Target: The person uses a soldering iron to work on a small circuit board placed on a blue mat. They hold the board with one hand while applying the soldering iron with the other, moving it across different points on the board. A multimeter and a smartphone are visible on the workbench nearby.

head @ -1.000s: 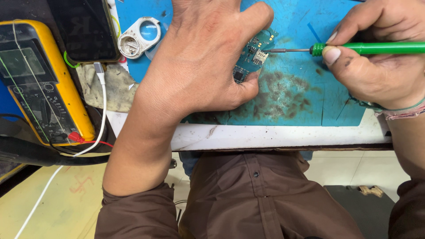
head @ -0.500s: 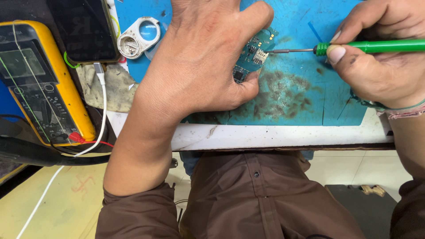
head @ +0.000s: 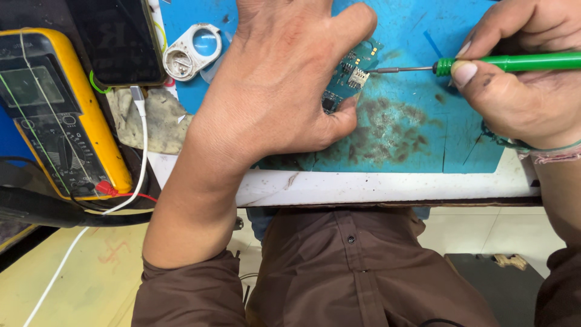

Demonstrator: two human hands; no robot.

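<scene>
Head view shows the left hand [head: 272, 97] lying palm down on the blue mat [head: 411, 133] of the desk [head: 375, 184], its fingers pinching a small green circuit board [head: 351, 75] at thumb and forefinger. From the right, the right hand [head: 520, 91] has its fingers pressed around a green-handled screwdriver [head: 508, 62], whose metal tip touches the board. Off to the left sit a yellow multimeter [head: 60, 121], a dark phone [head: 115, 36] with a white cable [head: 140, 157], and a white ring-shaped part [head: 192, 51].
</scene>
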